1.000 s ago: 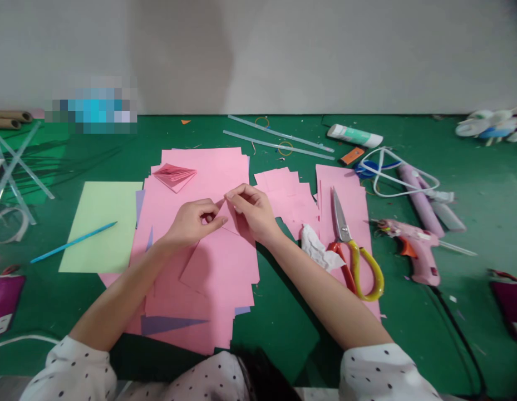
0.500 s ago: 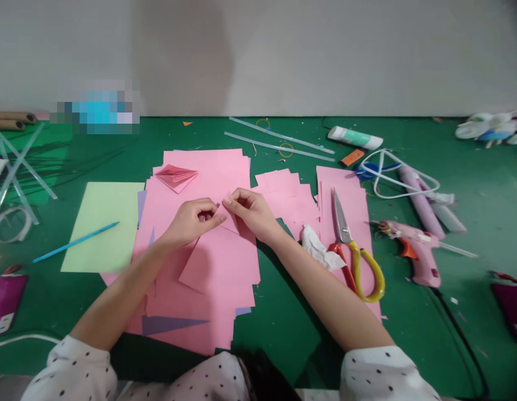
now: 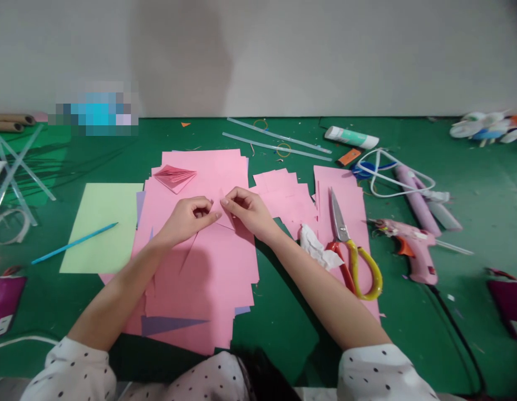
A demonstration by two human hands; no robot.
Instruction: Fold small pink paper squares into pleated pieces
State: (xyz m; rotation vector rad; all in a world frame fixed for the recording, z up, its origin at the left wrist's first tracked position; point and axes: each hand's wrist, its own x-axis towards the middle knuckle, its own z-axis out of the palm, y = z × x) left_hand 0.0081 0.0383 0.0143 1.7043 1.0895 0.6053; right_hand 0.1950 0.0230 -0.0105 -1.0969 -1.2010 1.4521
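Between my hands, over the pink sheets, is a piece of pink paper (image 3: 225,221) with a fold line across it. My right hand (image 3: 250,213) pinches its upper edge between thumb and fingertips. At the left side of the paper, my left hand (image 3: 190,218) has its fingers curled and the thumb pressed along the edge. Where the paper's outline ends is hard to see against the pink below. A folded stack of pink paper (image 3: 175,177) with many layers lies just beyond my left hand.
Right of the hands lie pink squares (image 3: 285,197), scissors (image 3: 345,245) with red and yellow handles, crumpled tissue (image 3: 319,248) and a pink glue gun (image 3: 408,248). Clear glue sticks (image 3: 279,147) lie at the back. Leftward, a blue pencil (image 3: 77,243) rests on green paper (image 3: 103,211).
The piece of paper has flattened down toward the sheets, its raised corner lower than before. My hands stay almost in place, the left thumb a little further from the right fingertips.
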